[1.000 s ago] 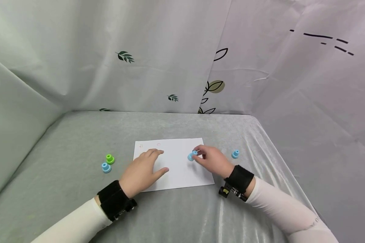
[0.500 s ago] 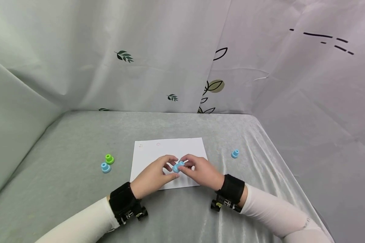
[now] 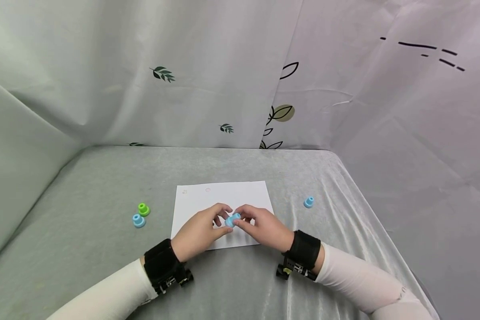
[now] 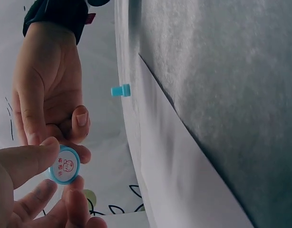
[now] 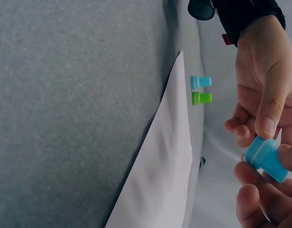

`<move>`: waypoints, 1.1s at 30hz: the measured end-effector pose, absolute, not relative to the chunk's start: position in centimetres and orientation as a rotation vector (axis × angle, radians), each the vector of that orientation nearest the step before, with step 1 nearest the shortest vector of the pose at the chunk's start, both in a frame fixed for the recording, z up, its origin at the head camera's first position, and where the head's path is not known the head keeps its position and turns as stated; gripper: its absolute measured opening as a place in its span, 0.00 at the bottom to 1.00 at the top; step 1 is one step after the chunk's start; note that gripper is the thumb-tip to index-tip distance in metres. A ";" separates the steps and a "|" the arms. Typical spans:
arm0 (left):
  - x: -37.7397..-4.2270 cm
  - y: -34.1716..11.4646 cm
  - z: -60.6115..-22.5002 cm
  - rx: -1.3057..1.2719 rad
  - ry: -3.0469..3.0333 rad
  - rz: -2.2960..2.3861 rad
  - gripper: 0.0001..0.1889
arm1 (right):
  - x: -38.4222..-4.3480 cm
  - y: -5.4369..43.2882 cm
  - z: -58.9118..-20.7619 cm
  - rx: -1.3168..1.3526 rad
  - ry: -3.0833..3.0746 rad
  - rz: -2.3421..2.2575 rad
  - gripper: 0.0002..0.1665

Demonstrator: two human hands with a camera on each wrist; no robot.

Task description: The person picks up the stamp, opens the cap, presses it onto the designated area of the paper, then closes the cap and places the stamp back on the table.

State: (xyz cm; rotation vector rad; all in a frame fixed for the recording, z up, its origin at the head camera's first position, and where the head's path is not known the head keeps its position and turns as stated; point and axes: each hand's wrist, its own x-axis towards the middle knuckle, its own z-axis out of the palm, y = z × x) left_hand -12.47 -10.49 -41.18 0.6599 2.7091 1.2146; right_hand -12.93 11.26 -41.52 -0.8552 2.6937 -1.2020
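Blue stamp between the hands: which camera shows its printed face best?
Left wrist view: the blue stamp presents its red-printed end to that camera. Right wrist shows its side; head view, a small shape without visible print.

From here, the held blue stamp [image 5: 266, 157] looks smooth, glossy plastic, the sheet [image 3: 224, 195] matt paper, the tablecloth [image 3: 232, 284] towards six o'clock velvety.

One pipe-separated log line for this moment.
left hand: thumb on held stamp's base | right hand: grips its handle | held stamp: above paper | on cloth: green stamp, two blue stamps
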 end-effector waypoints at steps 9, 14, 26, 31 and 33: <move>-12.6 -12.0 -41.3 0.677 2.822 1.071 0.15 | -13.3 11.9 -41.7 -0.865 2.708 -1.247 0.10; -12.6 -13.9 -41.6 0.660 2.917 0.988 0.05 | -13.4 12.7 -41.9 -0.828 2.721 -1.266 0.10; -12.0 -20.4 -41.6 0.541 3.157 0.730 0.07 | -13.6 14.1 -41.9 -0.775 2.737 -1.267 0.10; -11.9 -22.1 -41.8 0.519 3.176 0.635 0.09 | -13.4 14.3 -41.8 -0.766 2.734 -1.263 0.11; -11.9 -22.5 -41.9 0.505 3.177 0.606 0.08 | -13.3 14.2 -41.7 -0.759 2.737 -1.258 0.11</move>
